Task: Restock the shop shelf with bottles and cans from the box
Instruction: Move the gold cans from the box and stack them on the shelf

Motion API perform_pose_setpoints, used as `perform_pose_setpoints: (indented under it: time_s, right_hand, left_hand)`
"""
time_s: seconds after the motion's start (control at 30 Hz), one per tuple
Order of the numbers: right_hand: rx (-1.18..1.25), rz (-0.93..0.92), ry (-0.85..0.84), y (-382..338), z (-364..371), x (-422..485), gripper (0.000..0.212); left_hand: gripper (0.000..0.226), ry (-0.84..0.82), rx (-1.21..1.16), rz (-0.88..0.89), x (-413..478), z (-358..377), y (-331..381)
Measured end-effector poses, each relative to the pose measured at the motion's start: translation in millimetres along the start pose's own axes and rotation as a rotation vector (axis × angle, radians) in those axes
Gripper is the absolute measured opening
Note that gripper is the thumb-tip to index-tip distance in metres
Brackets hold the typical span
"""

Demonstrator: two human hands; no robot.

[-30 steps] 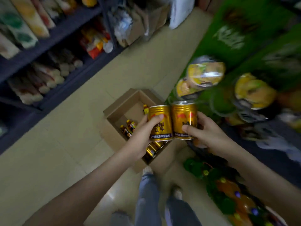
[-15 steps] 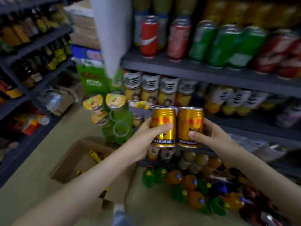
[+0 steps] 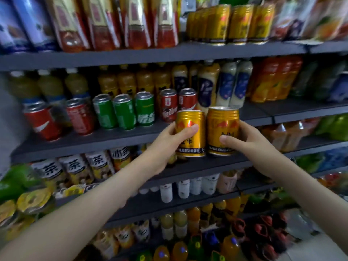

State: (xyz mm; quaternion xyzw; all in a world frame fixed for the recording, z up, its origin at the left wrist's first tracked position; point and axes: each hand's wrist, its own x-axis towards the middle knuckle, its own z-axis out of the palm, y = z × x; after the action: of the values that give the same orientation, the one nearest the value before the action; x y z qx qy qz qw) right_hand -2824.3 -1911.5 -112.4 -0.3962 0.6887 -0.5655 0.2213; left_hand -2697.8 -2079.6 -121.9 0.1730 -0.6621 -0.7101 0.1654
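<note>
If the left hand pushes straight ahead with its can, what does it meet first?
Probably the two red cans on the middle shelf: they stand behind the gold can that the left hand grips. Depth is unclear, so the gap can't be judged.

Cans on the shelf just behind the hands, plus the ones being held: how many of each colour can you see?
Red cans: 4
Green cans: 3
Gold cans: 2, one in the left hand, one in the right hand
Total: 9
</note>
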Motion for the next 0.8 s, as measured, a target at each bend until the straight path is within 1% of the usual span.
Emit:
perform_pose_setpoints:
  time_s: [0.1,0.17,0.23,0.33,0.47,0.53,0.63,0.7,0.77,0.8]
  right_hand:
    - [0.004,-0.018,0.093,-9,-31,12,0.041]
    - [0.002,-0.036,0.143,-15,-50,21,0.042]
    - [0.007,-0.061,0.194,-21,-69,29,0.048]
    - [0.013,-0.1,0.229,-32,-95,41,0.048]
    - [0.023,-0.163,0.264,-48,-130,63,0.05]
    - [0.023,-0.206,0.279,-54,-151,74,0.052]
    - [0.028,-0.263,0.307,-60,-184,93,0.054]
    - [0.038,-0.284,0.309,-61,-212,110,0.053]
    - [0.017,-0.284,0.301,-61,-241,132,0.062]
    - [-0.005,-0.281,0.303,-61,-254,142,0.073]
  left_hand:
    - [0.046,-0.059,0.061,0.053,32,21,25]
    - [0.047,-0.098,0.091,0.093,50,34,41]
    - [0.057,-0.12,0.116,0.132,67,45,55]
    - [0.065,-0.127,0.143,0.203,88,62,75]
    - [0.076,-0.073,0.121,0.241,110,81,100]
    - [0.073,-0.041,0.096,0.284,120,90,111]
    - [0.055,0.017,0.096,0.363,129,104,126]
    - [0.048,0.047,0.109,0.409,133,115,135]
    - [0.05,0.089,0.131,0.449,137,126,142]
    - [0.053,0.112,0.135,0.463,139,133,145]
